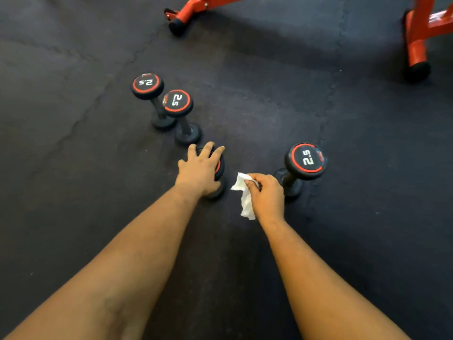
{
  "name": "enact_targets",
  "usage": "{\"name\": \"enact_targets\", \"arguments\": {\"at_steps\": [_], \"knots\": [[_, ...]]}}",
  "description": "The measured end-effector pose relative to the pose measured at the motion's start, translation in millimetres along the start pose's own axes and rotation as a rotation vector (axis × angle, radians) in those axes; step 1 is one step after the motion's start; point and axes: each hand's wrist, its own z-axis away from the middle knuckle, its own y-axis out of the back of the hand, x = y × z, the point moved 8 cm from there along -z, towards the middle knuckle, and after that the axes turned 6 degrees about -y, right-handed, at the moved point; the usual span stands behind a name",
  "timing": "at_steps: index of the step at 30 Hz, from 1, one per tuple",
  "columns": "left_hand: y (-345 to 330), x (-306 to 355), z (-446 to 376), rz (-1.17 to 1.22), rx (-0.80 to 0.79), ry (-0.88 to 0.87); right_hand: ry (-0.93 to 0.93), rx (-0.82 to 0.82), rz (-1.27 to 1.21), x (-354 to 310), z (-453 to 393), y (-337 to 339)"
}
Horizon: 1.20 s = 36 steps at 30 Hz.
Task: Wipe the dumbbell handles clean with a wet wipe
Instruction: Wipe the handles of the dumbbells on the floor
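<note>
The floor [73, 217] is matt dark rubbery matting with a faintly grainy face, the dumbbells [306, 159] have matt black rubber-like heads and duller grey handles, the wipe [245, 200] is soft crumpled white cloth-like sheet, and the frame [416, 40] is glossy orange-painted metal.

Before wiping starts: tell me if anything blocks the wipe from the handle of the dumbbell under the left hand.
Only the left hand itself: it rests on that dumbbell and hides its handle. Bare floor separates it from the wipe, pinched in the right hand.
</note>
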Motion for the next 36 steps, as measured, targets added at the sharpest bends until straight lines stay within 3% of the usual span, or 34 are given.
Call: {"name": "enact_targets", "arguments": {"at_steps": [9,15,18,20,22,25,29,31,33,35,36], "knots": [[-43,-62,113,0.326,0.316,0.204,0.104,-0.101,-0.271,-39,27,-73],[-136,-107,193,0.716,0.423,0.568,0.382,-0.281,-0.093,-64,71,-158],[-168,-112,210,0.779,0.391,0.658,0.528,-0.477,0.106,-65,97,-207],[-178,-114,217,0.784,0.374,0.675,0.698,-0.72,0.315,-58,129,-246],[-178,-114,216,0.761,0.344,0.664,0.89,-0.821,0.532,-43,146,-266],[-175,-122,212,0.691,0.196,0.645,1.083,-0.712,0.701,-40,129,-264],[-171,-130,211,0.588,0.043,0.61,0.891,-0.527,0.753,-40,89,-251],[-171,-133,210,0.558,0.011,0.599,0.905,-0.656,0.693,-40,110,-258],[-172,-136,208,0.536,-0.037,0.584,1.06,-0.83,0.688,-38,133,-264],[-172,-138,208,0.501,-0.079,0.575,1.141,-0.789,0.703,-44,123,-263],[-171,-139,207,0.48,-0.101,0.568,1.087,-0.714,0.732,-46,107,-261]]}}
